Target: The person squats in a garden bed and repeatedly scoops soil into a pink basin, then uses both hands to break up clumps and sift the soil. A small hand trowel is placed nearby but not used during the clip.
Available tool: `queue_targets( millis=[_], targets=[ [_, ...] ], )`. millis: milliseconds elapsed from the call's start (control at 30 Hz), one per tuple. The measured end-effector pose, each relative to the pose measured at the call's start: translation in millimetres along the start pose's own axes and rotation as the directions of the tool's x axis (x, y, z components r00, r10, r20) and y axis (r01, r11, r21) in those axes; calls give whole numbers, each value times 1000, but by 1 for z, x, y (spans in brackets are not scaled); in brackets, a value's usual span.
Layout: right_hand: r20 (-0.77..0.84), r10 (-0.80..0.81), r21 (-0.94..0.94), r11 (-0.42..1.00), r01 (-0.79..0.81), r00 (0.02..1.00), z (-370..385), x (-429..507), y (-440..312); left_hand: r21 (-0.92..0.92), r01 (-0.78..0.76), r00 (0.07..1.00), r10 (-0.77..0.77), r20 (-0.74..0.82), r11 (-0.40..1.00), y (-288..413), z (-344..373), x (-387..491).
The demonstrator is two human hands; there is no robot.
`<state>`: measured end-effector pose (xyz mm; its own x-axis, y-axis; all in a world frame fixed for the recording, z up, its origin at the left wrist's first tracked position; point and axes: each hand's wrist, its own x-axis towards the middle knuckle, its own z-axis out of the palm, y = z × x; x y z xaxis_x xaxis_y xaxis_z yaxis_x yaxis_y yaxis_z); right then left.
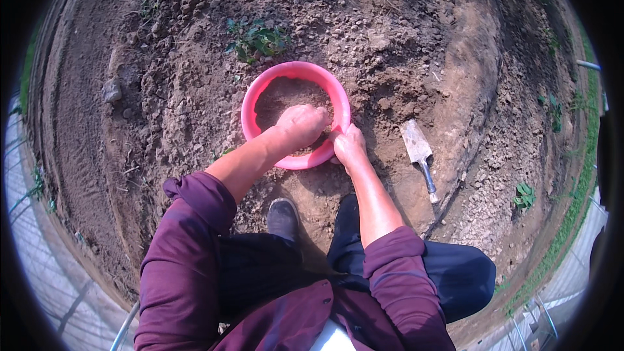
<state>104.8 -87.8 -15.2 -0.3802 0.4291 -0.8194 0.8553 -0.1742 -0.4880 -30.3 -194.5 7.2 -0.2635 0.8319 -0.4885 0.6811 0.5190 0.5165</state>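
Observation:
A round pink plastic basin [253, 92] rests on loose ground before me, with brown soil [287, 95] inside. My right hand [349, 144] grips the basin's rim at the lower right. Inside the basin, over the soil, is my left hand [304, 124], its fingers curled near the right wall; whether it holds anything cannot be seen. A hand trowel [417, 141] with a soil-smeared metal blade and a dark handle lies on the ground to the right of my right hand.
A leafy green plant [261, 41] grows just beyond the basin. To the left lies a stone [111, 90]. My shoes [283, 219] stand on the near side of the basin. Clods cover much of the ground, and a small plant [524, 196] grows at the right.

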Motion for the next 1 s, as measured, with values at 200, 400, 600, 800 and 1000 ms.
queue_targets(
  millis=[200,400,600,800,1000],
  targets=[
    [-2,11,-10,1000,-11,1000,-2,4,3,-132,72,970,-100,-221,989,-7,-1,3],
    [24,51,-12,999,-50,998,-2,-5,-8,-179,424,822,-461,-334,888,-59,-6,29],
    [12,36,-8,999,-36,999,0,1,0,-220,245,903,-305,-303,944,-61,0,43],
    [32,20,-22,1000,-20,999,0,0,-1,-148,153,948,-187,-256,977,-70,-5,30],
    [14,21,-18,1000,-21,1000,-3,0,-2,28,248,967,-246,-66,968,-39,-61,2]
  ],
)
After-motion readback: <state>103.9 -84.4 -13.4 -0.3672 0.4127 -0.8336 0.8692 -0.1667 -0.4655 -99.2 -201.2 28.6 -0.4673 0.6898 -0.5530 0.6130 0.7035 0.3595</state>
